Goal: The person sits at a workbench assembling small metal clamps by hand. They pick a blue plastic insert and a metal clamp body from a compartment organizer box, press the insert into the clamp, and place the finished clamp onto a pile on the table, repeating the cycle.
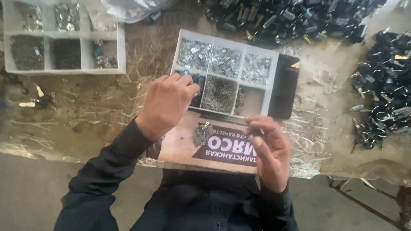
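Note:
My left hand (166,104) reaches over the near-left corner of a white compartment box (274,81), fingertips at a compartment with small blue-tipped parts (198,80). Whether it grips one, I cannot tell. My right hand (269,147) is closed on a small metal part (252,136) pinched between thumb and fingers, just in front of the box. A little pile of small metal parts (202,133) lies on a brown cardboard sheet (180,147) between both hands. Other compartments hold shiny metal clips (222,60) and fine dark pins (219,93).
A second white compartment box (120,47) stands at the back left. Heaps of black parts with metal tips lie at the back (291,19) and at the right (385,85). Crumpled clear plastic film (314,128) covers the bench; the bench edge (368,173) runs near me.

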Demonstrator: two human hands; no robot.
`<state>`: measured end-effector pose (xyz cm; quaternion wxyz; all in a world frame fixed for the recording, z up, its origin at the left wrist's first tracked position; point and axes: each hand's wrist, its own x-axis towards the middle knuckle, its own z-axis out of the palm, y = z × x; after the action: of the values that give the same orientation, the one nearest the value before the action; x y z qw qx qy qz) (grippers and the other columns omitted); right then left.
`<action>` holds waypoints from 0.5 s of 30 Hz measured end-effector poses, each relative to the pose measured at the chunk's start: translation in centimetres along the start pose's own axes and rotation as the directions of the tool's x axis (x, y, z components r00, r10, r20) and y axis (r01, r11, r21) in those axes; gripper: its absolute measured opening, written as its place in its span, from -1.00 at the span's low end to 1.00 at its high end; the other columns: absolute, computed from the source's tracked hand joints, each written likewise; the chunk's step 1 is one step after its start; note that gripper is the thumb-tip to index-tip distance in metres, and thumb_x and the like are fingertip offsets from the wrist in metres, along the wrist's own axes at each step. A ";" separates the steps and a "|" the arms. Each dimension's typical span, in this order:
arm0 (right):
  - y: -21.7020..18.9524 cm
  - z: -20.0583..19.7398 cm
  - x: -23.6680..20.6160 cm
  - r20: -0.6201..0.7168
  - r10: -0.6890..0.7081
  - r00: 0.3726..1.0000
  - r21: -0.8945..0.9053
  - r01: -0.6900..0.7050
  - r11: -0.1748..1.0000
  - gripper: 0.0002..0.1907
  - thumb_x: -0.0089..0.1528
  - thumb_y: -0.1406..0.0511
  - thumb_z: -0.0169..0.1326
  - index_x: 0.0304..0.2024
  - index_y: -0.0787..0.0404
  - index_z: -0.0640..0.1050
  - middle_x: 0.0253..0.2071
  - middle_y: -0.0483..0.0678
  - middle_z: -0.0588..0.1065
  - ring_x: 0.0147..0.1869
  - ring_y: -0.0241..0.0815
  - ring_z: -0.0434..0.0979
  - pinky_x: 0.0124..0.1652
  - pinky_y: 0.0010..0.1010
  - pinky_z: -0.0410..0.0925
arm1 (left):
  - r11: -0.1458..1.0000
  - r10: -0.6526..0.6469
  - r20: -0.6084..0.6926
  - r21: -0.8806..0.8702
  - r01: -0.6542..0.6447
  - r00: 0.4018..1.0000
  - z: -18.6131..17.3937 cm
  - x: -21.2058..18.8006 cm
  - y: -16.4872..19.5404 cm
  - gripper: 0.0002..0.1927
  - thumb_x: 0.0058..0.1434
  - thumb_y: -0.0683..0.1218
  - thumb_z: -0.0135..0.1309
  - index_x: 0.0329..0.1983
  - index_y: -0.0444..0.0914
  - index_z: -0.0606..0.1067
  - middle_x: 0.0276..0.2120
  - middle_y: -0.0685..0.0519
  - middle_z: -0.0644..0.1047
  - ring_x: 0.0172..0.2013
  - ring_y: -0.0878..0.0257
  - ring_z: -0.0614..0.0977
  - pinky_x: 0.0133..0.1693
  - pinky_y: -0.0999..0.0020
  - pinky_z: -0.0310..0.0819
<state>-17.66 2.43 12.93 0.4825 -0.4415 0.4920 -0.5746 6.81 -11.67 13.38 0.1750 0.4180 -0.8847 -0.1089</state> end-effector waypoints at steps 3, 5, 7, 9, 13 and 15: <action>-0.6 0.8 0.9 0.016 -0.355 0.935 -0.552 0.304 0.777 -0.77 0.33 0.33 0.17 0.03 0.26 0.53 0.06 0.03 0.55 0.13 -0.16 0.54 0.12 -0.36 0.40 | 0.992 0.022 -0.109 -0.120 -0.035 0.994 -1.4 -0.1 0.1 -0.82 0.22 -0.25 0.16 -0.10 -0.26 0.58 -0.17 0.00 0.59 -0.14 0.07 0.64 -0.17 0.17 0.53; -0.9 1.3 1.5 0.066 -0.450 0.891 -0.731 0.350 0.585 -0.76 0.31 0.35 0.18 0.02 0.25 0.52 0.01 0.02 0.56 0.10 -0.17 0.56 0.09 -0.39 0.42 | 0.980 0.032 -0.224 -0.183 -0.075 0.974 -1.9 -0.7 0.9 -0.77 0.24 -0.28 0.16 -0.03 -0.31 0.57 -0.09 -0.03 0.61 -0.11 0.07 0.65 -0.13 0.18 0.54; -1.0 2.0 1.4 0.013 -0.335 0.942 -0.660 0.260 0.705 -0.72 0.28 0.36 0.20 0.04 0.29 0.54 -0.01 0.05 0.57 0.00 -0.21 0.57 0.03 -0.43 0.43 | 0.974 0.048 -0.347 -0.190 -0.121 0.936 -2.1 -1.8 2.0 -0.73 0.24 -0.33 0.16 0.01 -0.32 0.56 -0.02 -0.04 0.62 -0.05 0.09 0.66 -0.04 0.21 0.56; -0.5 2.6 1.6 0.004 -0.057 0.998 -0.266 0.056 0.962 -0.70 0.30 0.35 0.15 0.08 0.30 0.50 -0.03 0.01 0.60 0.03 -0.22 0.61 0.06 -0.42 0.45 | 0.932 0.175 -0.456 -0.209 -0.296 0.873 -1.6 -3.0 3.8 -0.70 0.23 -0.33 0.20 0.04 -0.32 0.55 -0.05 -0.06 0.61 -0.03 0.07 0.65 -0.01 0.21 0.57; 1.1 3.4 2.3 0.078 0.246 0.966 0.195 -0.257 0.947 -0.73 0.32 0.41 0.15 0.06 0.38 0.51 -0.07 -0.03 0.56 0.00 -0.30 0.53 -0.02 -0.46 0.38 | 0.868 0.194 -0.499 -0.313 -0.384 0.845 0.1 -3.8 5.8 -0.60 0.14 -0.31 0.20 0.08 -0.34 0.51 -0.04 -0.05 0.61 0.00 0.07 0.64 0.08 0.04 0.59; 1.8 3.4 2.5 0.098 0.272 0.957 0.293 -0.289 0.911 -0.77 0.31 0.43 0.15 0.01 0.37 0.50 -0.10 -0.03 0.56 -0.04 -0.31 0.54 -0.05 -0.46 0.39 | 0.873 0.135 -0.517 -0.342 -0.348 0.845 0.7 -3.7 6.0 -0.59 0.19 -0.32 0.24 0.11 -0.33 0.49 -0.01 -0.03 0.58 0.02 0.07 0.63 0.11 0.03 0.59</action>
<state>-14.45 -0.63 11.64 0.6355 -0.3024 0.4426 -0.5557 4.53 -5.02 13.94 0.4864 0.2659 -0.8151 -0.1682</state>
